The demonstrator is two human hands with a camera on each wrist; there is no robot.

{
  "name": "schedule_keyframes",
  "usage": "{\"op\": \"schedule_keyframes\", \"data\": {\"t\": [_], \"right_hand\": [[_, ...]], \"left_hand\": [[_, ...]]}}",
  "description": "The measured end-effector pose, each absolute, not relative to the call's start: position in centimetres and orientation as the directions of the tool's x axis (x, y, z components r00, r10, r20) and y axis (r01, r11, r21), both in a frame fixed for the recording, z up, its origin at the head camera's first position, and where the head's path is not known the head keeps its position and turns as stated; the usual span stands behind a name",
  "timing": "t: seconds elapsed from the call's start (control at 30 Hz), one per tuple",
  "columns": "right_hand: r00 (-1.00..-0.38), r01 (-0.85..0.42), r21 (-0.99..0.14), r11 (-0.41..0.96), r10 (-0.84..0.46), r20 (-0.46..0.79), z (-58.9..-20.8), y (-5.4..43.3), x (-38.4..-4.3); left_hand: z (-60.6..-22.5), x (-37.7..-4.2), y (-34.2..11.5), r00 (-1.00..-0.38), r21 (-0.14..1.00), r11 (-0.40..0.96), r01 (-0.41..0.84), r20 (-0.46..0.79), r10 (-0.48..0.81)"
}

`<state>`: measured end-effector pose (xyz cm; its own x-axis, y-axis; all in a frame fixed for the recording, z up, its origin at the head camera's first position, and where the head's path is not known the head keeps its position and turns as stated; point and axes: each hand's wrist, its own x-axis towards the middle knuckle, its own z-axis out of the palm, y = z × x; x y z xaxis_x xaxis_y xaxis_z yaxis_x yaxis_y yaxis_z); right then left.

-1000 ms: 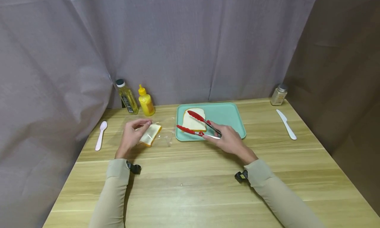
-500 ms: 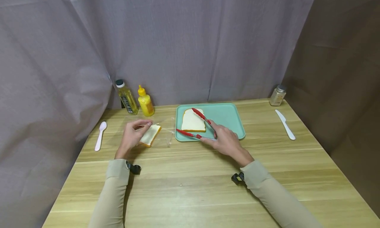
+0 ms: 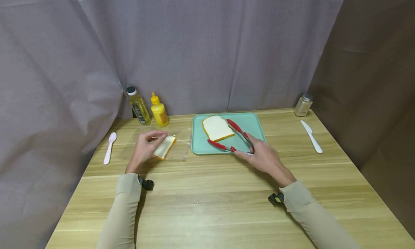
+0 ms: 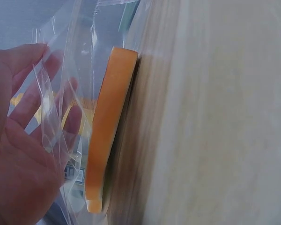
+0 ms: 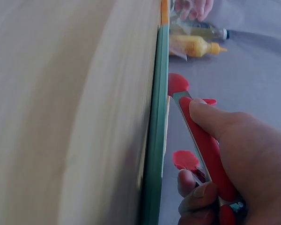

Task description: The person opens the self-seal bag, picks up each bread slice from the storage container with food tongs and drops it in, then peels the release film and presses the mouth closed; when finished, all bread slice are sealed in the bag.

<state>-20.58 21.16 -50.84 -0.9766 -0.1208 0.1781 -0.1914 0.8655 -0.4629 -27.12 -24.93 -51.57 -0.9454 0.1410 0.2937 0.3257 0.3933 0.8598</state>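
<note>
In the head view my left hand [image 3: 144, 150] pinches the edge of a clear plastic bag [image 3: 181, 150]. A slice of bread [image 3: 165, 148] lies in the bag; its orange-brown crust faces the left wrist view. My right hand [image 3: 264, 156] grips a pair of tongs [image 3: 237, 129] with red scalloped tips and red handle grips, clearest in the right wrist view. A second slice of bread [image 3: 217, 127] lies turned at an angle on the green tray [image 3: 248, 123]. The tongs' tips stand spread, one at the slice's right side, the other at its front edge.
Behind the bag stand an oil bottle [image 3: 140, 106] and a yellow squeeze bottle [image 3: 159, 112]. A white spoon [image 3: 110, 148] lies at the left, a white knife [image 3: 312, 136] at the right. A seasoning jar [image 3: 303, 105] is at the back right corner, before the grey curtain.
My right hand and the tongs have moved right, after a small shift left. The slice on the tray has slid right and turned. My left hand keeps its place on the bag.
</note>
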Motion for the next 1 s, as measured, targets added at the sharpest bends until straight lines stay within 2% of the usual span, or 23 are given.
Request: {"op": "schedule_keyframes", "data": {"t": [0.27, 0.5, 0.63, 1.0], "right_hand": [[-0.986, -0.153, -0.500, 0.852, -0.099, 0.132, -51.3, 24.5, -20.7], [-0.965, -0.243, -0.518, 0.820, -0.148, 0.218, -51.0, 23.7, -21.2], [-0.962, -0.243, -0.511, 0.825, -0.139, 0.234, -50.8, 22.7, -21.5], [-0.991, -0.128, -0.512, 0.849, -0.091, 0.098, -51.3, 21.8, -21.9]], "left_hand": [[-51.8, -27.3, -25.0, -0.945, 0.861, 0.391, 0.325, 0.287, 0.154], [-51.8, -27.4, -25.0, -0.946, 0.864, 0.388, 0.323, 0.279, 0.165], [-51.7, -27.4, -24.9, -0.944, 0.864, 0.383, 0.327, 0.284, 0.166], [-51.9, -27.5, -25.2, -0.939, 0.861, 0.379, 0.339, 0.285, 0.193]]}}
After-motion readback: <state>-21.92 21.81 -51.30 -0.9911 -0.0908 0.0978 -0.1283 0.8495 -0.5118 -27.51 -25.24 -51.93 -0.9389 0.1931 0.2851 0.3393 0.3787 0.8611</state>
